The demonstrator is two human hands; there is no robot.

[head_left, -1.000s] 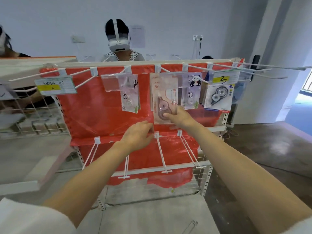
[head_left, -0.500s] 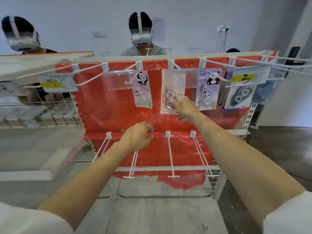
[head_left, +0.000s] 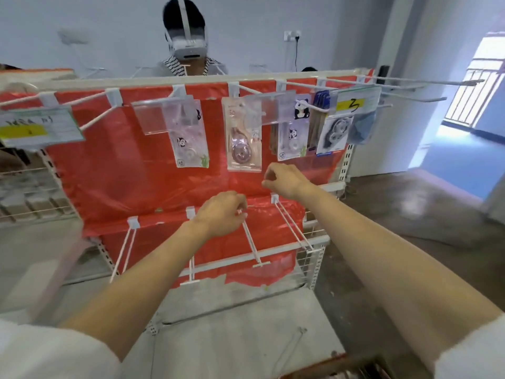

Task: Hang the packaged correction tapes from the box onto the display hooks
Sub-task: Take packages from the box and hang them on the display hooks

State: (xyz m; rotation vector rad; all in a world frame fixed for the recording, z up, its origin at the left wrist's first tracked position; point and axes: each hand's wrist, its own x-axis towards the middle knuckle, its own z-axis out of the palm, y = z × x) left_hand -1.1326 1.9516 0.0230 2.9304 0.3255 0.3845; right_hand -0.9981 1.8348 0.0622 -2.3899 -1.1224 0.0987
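right hand (head_left: 282,179) loosely curled, holding nothing, just below pink correction tape pack (head_left: 243,138) hanging on upper hook | left hand (head_left: 222,213) curled, apparently empty, near lower hook (head_left: 252,242) | next: fetch another pack; thread hang-hole squarely onto hook

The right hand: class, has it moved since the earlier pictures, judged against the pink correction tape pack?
Yes. The right hand has come down off the pink pack and now hangs just below it, empty.
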